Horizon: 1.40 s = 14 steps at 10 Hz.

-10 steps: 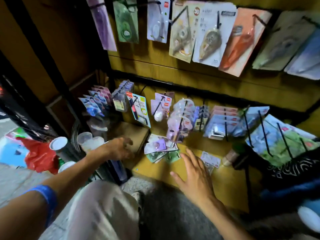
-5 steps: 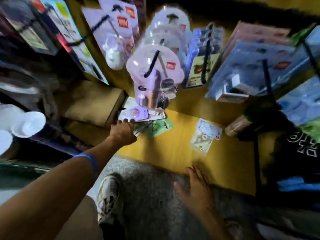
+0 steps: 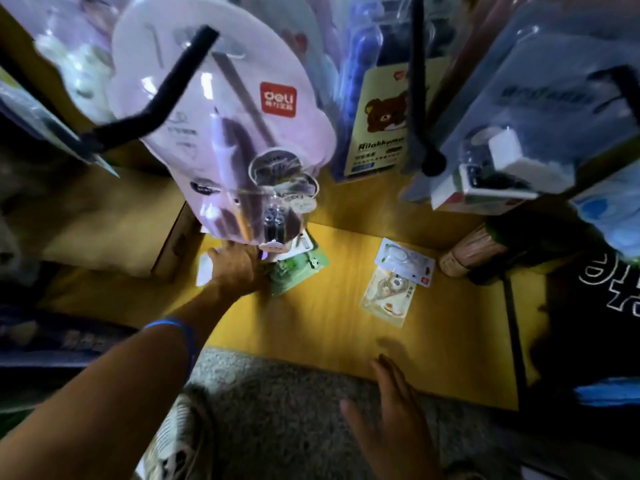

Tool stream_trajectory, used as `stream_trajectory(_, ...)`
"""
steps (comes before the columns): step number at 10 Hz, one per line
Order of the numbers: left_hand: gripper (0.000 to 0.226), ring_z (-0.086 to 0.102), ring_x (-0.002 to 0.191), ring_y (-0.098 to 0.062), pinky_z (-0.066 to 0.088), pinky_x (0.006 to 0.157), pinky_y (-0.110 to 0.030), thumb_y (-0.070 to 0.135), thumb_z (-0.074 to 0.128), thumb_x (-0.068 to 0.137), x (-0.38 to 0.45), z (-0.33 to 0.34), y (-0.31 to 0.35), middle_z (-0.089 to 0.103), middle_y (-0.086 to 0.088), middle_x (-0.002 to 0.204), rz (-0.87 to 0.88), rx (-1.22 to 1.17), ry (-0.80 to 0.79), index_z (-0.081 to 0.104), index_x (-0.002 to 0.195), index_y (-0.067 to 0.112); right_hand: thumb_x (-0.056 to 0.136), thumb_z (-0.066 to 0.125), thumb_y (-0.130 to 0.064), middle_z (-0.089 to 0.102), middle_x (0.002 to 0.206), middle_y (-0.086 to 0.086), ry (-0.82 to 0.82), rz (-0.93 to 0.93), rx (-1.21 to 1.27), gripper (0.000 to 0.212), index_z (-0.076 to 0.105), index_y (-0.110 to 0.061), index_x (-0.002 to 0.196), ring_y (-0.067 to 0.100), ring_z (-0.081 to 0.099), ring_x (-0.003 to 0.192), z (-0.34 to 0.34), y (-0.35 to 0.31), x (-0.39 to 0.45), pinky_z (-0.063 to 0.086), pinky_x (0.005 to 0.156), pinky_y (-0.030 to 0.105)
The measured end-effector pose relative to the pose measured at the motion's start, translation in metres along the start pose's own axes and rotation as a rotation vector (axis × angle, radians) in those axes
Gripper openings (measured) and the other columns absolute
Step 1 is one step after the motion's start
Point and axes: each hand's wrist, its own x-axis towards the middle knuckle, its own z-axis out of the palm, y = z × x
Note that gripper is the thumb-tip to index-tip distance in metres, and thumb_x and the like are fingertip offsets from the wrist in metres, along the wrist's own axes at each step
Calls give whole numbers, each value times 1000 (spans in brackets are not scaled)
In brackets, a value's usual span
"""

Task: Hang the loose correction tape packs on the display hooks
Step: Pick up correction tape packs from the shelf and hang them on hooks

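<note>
My left hand (image 3: 235,268) lies on the green pack (image 3: 298,271), grip unclear; my right hand (image 3: 391,410), spread, hovers nearest the clear pack (image 3: 394,285), lengthwise ahead.

I am seeing dim, uneven lighting; glare is washing out the hanging pink pack (image 3: 221,109), edges are smearing and bending.

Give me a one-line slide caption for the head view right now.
Left hand reaches the loose packs under the hanging display; another pack lies apart on the yellow shelf; right hand hovers open.
</note>
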Motion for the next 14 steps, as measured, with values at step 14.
stream_trajectory(14,19,73,86,-34,57,73,-39,-1,69,81,-395,-270,80,75,-18,95,-121,-1648,-372,72,99,4,80,76,-14,76,103,6,-62,147,1305,23,73,-17,103,27,70,98,-150,-91,-120,52,88,41)
